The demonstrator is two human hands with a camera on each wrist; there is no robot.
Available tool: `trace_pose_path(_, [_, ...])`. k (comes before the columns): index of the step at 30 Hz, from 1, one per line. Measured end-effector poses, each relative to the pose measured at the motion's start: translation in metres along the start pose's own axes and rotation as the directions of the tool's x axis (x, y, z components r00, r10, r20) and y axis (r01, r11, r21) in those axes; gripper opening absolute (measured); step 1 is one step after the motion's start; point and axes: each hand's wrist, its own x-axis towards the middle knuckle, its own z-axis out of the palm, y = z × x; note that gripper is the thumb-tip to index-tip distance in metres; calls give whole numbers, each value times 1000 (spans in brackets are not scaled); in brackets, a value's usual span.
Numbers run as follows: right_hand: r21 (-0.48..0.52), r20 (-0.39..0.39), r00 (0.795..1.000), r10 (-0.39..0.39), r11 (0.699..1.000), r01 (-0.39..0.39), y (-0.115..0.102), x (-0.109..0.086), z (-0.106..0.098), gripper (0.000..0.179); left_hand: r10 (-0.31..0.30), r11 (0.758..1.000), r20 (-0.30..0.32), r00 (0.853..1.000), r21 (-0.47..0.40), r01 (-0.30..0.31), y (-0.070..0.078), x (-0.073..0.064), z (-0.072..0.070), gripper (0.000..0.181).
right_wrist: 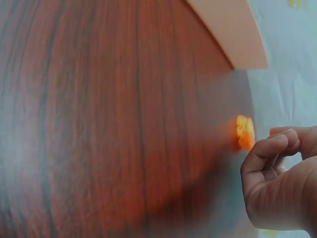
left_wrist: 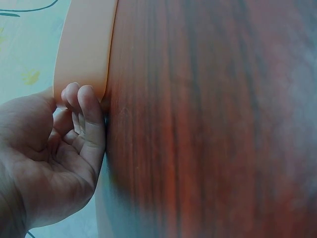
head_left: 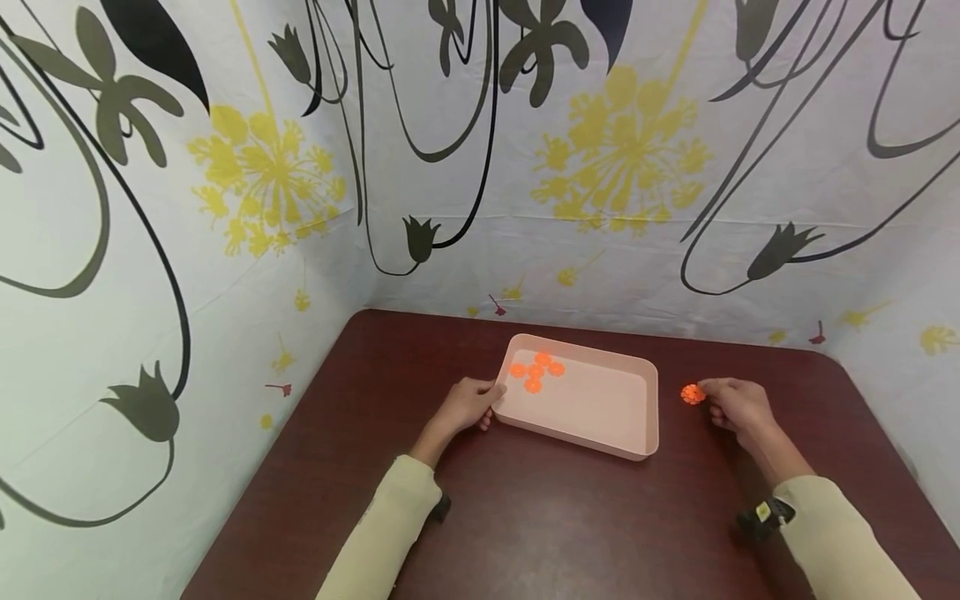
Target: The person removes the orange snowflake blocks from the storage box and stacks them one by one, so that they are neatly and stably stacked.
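Note:
A shallow peach-coloured tray (head_left: 585, 404) lies on the table, slightly turned. Grouped at its left end are several flat orange flower-shaped pieces (head_left: 536, 372). My left hand (head_left: 468, 404) grips the tray's near left corner, thumb over the rim and fingers outside and below; the left wrist view has this hand (left_wrist: 64, 148) at the end of the tray wall (left_wrist: 84, 49). Right of the tray, my right hand (head_left: 738, 407) pinches the edge of another orange flower-shaped piece (head_left: 692, 394). From the right wrist, that piece (right_wrist: 244, 133) looks ridged, partly behind the curled fingers.
The dark reddish wooden table (head_left: 540, 517) reaches back to a white wall covering (head_left: 465, 200) with flower prints, which also runs along the left side. In the right wrist view the tray's corner (right_wrist: 242, 49) shows at the upper right. Each wrist wears a dark strap (head_left: 765, 518).

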Motion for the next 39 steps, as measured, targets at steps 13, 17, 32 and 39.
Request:
trace_pose_path(13, [-13, -6, 973, -230, 973, 230, -39, -10, 44, 41, 13, 1000, -9, 1000, 3, -13, 0, -1, -1, 41])
trace_pose_path(17, [8, 10, 939, -345, 939, 345, -46, -16, 59, 33, 14, 1000, -10, 1000, 4, -14, 0, -1, -1, 40])
trace_pose_path(32, [-60, 94, 886, -453, 886, 459, -53, -15, 113, 51, 8, 1000, -2, 1000, -1, -8, -3, 3, 0, 44])
trace_pose_path(39, [-100, 109, 856, -506, 851, 516, -61, -7, 137, 53, 0, 1000, -6, 1000, -7, 0, -2, 2, 0, 44])
